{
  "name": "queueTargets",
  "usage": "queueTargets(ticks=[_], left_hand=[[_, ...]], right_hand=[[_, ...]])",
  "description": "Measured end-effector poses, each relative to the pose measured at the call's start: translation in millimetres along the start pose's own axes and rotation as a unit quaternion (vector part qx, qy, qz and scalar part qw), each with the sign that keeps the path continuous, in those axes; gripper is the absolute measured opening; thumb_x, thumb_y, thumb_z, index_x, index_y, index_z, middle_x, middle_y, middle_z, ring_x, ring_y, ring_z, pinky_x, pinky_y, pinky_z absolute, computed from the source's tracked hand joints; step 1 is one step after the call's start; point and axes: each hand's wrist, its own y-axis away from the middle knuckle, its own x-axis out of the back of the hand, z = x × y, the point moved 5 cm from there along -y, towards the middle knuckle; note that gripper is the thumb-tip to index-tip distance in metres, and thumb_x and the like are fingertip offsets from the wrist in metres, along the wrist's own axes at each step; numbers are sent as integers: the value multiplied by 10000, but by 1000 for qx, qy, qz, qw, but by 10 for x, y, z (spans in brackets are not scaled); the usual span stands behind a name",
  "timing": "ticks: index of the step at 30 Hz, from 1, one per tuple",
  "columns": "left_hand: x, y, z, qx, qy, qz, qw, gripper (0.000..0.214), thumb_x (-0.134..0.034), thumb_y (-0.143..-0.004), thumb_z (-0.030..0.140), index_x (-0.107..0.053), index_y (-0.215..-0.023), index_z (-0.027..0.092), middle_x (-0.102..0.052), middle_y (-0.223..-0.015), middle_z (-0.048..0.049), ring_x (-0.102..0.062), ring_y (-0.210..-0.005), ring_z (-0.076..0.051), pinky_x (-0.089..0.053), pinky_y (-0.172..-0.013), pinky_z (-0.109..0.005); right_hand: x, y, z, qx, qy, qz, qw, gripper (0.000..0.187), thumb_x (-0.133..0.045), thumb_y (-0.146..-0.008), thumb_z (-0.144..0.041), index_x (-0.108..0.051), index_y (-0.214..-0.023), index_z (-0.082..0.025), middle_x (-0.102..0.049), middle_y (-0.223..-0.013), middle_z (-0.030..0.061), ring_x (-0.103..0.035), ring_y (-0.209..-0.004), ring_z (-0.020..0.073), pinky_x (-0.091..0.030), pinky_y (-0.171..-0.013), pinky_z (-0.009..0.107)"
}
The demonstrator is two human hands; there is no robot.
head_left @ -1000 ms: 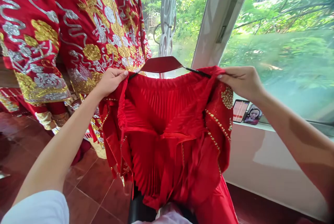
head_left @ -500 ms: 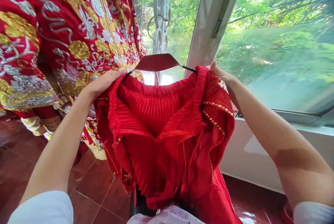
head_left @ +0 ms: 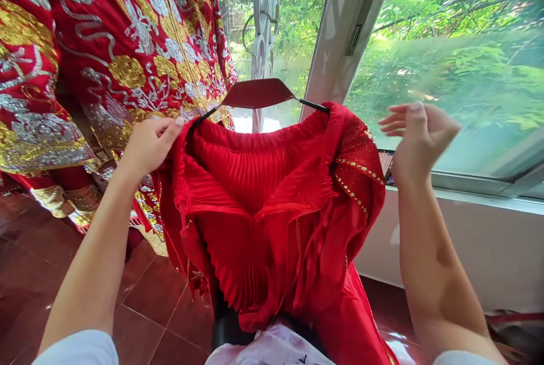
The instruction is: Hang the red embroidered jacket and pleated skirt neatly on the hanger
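Note:
A red pleated skirt (head_left: 263,206) with gold-beaded edging hangs from a dark red hanger (head_left: 257,94) in front of me. My left hand (head_left: 148,144) pinches the skirt's waistband at its left end, beside the hanger's black arm. My right hand (head_left: 414,138) is off the cloth, raised just right of the skirt's right edge, its fingers loosely spread and holding nothing.
A red robe (head_left: 106,53) thick with gold and silver embroidery hangs at the left, close to the skirt. A white window frame (head_left: 340,30) and sill (head_left: 476,189) run behind, with green trees outside. Dark red floor tiles (head_left: 144,302) lie below.
My right hand has let go of the skirt's right waistband end and drawn away to the right. My left hand keeps its hold.

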Motion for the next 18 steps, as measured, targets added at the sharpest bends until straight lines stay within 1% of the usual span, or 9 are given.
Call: queueTargets(ticks=[2,3,5,6,8,10,13,16,18], left_hand=[[-33,43,53,-22,-30,0,999,362,-388,-891,517,-580,-830,216,-638,-801,-6,-509,-725,-187,-351,-682,-296],[-68,30,79,-36,-36,-1,999,332,-382,-896,489,-557,-811,220,-614,-780,-15,-504,-703,-187,-345,-671,-299],[-158,-39,119,-68,-38,-5,997,333,-348,-912,466,-464,-709,229,-527,-679,-10,-455,-636,-177,-319,-637,-300],[-197,-82,131,-83,-37,-4,996,361,-325,-923,472,-403,-662,234,-474,-636,-1,-418,-605,-166,-304,-621,-295],[-235,-160,137,-97,-34,11,995,431,-265,-945,509,-301,-609,241,-373,-579,23,-340,-568,-139,-286,-605,-272],[-223,-221,127,-86,-34,26,995,488,-207,-962,548,-255,-580,247,-292,-549,46,-271,-557,-111,-289,-610,-244],[-184,-324,127,-59,-24,5,998,521,-201,-988,532,-253,-557,245,-241,-537,70,-221,-562,-76,-333,-671,-229],[-201,-474,177,-65,-16,-30,997,529,-231,-996,506,-281,-549,228,-255,-530,85,-233,-564,-44,-379,-735,-249],[-265,-576,232,-83,-24,-23,996,553,-245,-970,562,-311,-547,213,-300,-535,84,-318,-569,-26,-409,-764,-266]], right_hand=[[90,188,-197,60,107,-18,992,293,-530,-821,-339,-709,-934,-136,-699,-784,81,-644,-672,186,-492,-596,303],[81,237,-271,89,162,-34,982,341,-578,-797,-347,-702,-1032,-134,-714,-934,109,-663,-828,228,-511,-728,360],[-24,230,-350,141,209,-83,964,476,-635,-779,-338,-642,-1205,-127,-637,-1225,143,-575,-1133,275,-414,-976,427],[-110,186,-344,150,187,-126,963,491,-623,-804,-336,-620,-1245,-122,-599,-1291,144,-531,-1198,267,-371,-1020,418],[-302,78,-268,128,96,-232,959,427,-557,-873,-342,-639,-1226,-117,-635,-1239,129,-571,-1127,214,-408,-954,350],[-457,3,-168,86,20,-308,947,378,-507,-911,-349,-694,-1135,-108,-712,-1040,100,-623,-892,142,-444,-783,269],[-562,-29,-69,54,-16,-314,948,340,-537,-898,-328,-727,-1052,-91,-716,-861,59,-558,-690,78,-399,-652,225],[-606,25,-48,56,-31,-300,952,311,-540,-900,-302,-730,-1044,-103,-697,-798,25,-533,-649,68,-374,-608,215],[-619,62,-64,79,-12,-293,953,317,-515,-917,-300,-727,-1055,-109,-691,-801,20,-551,-670,74,-382,-617,214]])
